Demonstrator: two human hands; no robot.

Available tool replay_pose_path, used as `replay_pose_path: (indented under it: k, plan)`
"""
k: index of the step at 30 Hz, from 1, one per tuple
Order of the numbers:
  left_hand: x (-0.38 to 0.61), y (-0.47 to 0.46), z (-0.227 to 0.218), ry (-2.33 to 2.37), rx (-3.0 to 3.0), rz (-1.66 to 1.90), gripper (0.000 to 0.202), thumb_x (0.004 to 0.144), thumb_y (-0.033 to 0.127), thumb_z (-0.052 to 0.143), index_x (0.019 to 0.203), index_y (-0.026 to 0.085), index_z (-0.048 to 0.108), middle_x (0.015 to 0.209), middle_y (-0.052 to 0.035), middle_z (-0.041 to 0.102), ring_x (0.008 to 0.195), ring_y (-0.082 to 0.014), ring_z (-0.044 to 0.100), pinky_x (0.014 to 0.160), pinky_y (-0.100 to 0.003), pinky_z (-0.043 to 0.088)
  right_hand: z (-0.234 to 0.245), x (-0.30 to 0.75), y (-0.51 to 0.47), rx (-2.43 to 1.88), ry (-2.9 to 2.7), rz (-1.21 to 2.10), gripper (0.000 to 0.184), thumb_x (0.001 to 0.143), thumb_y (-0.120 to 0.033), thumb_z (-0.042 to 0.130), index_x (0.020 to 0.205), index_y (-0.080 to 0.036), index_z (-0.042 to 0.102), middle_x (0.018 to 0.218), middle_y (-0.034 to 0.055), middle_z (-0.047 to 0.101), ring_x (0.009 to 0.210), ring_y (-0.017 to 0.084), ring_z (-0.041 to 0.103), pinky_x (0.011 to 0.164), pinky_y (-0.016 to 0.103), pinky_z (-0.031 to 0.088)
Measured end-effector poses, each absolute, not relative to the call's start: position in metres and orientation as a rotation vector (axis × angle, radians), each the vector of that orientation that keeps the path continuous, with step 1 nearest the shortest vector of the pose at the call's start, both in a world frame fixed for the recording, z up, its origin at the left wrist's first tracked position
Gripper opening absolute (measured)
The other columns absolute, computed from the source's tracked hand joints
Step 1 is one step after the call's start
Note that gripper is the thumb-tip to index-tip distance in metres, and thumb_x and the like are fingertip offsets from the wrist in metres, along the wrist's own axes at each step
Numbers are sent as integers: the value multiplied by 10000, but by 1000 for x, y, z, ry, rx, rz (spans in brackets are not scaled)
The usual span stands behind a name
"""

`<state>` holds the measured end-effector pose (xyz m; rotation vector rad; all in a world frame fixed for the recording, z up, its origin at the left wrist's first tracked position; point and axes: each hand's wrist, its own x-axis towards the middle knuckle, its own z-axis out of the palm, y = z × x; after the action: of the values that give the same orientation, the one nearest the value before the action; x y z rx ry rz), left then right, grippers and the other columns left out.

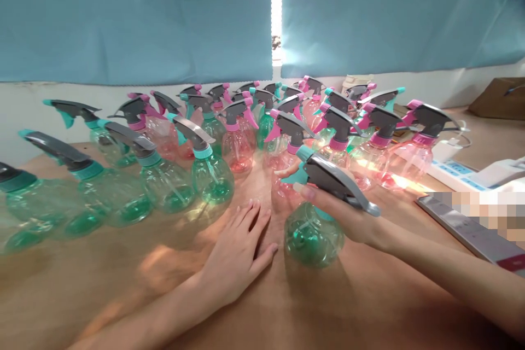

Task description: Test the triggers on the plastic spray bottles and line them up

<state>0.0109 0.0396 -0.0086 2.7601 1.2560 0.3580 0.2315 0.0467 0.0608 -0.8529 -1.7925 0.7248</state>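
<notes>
My right hand (340,208) is wrapped round the neck of a green spray bottle (314,238), under its grey and teal trigger head. The bottle is upright, at or just above the wooden table (229,311); I cannot tell whether its base touches. To its left, my left hand (241,240) lies flat on the table with fingers stretched out and holds nothing. Beyond its fingertips stands another green spray bottle (212,175). Behind my right hand are pink spray bottles, one of them (291,134) with a pink nozzle.
Several green bottles (166,183) line the left side, with pink and green ones crowded at the back. At the right lie a white power strip (455,172) and a phone-like flat device (467,229). Blue curtains (135,16) hang behind; a brown bag-like object (498,98) sits far right.
</notes>
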Motion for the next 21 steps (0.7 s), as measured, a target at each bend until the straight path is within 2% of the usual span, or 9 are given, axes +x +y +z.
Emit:
replay_pose_path:
  k: [5, 8, 11, 13, 16, 19, 21]
  plan:
    - [10, 40, -8, 1270, 2773, 289, 542, 955, 413, 485, 1405, 115, 434, 1490, -191, 375, 1381, -349, 325, 1100, -535, 298, 61, 232, 45, -875, -1770, 810, 400, 905, -243, 534, 593, -225, 285, 622, -54, 333, 499, 92, 292, 458, 258, 286]
    - [11, 40, -7, 1258, 2788, 300, 529, 959, 419, 476, 1402, 133, 433, 1484, -174, 393, 1381, -336, 330, 1101, -530, 297, 58, 233, 46, -869, -1755, 848, 376, 910, -277, 541, 590, -223, 351, 635, -45, 367, 530, 98, 353, 491, 258, 337]
    - [11, 40, -6, 1260, 2809, 292, 508, 960, 418, 476, 1385, 141, 451, 1475, -161, 412, 1376, -323, 342, 1104, -511, 304, 53, 235, 48, -904, -1745, 891, 200, 913, -351, 538, 747, -241, 551, 654, -31, 429, 600, 130, 436, 547, 277, 384]
    - [12, 40, -6, 1268, 2826, 274, 509, 961, 415, 477, 1382, 131, 458, 1472, -167, 414, 1373, -324, 348, 1104, -506, 307, 51, 235, 49, -931, -1742, 904, 146, 909, -383, 540, 913, -254, 609, 681, -22, 466, 647, 151, 469, 590, 294, 403]
    - [11, 41, -7, 1271, 2842, 270, 516, 963, 408, 477, 1391, 121, 455, 1475, -172, 407, 1368, -331, 355, 1101, -512, 314, 53, 234, 49, -923, -1745, 901, 145, 912, -363, 539, 1001, -267, 601, 686, -31, 469, 616, 143, 452, 589, 296, 395]
    - [10, 43, -9, 1255, 2852, 303, 509, 963, 408, 477, 1385, 123, 467, 1463, -163, 429, 1361, -334, 365, 1099, -516, 321, 58, 232, 47, -892, -1755, 891, 110, 908, -272, 534, 1012, -270, 570, 633, -59, 397, 529, 120, 367, 516, 277, 338]
    - [9, 43, -10, 1242, 2859, 328, 508, 962, 412, 479, 1379, 121, 475, 1453, -160, 443, 1358, -336, 369, 1099, -519, 320, 61, 231, 47, -865, -1755, 880, 129, 896, -217, 527, 1011, -267, 560, 647, -61, 400, 518, 112, 353, 505, 273, 331]
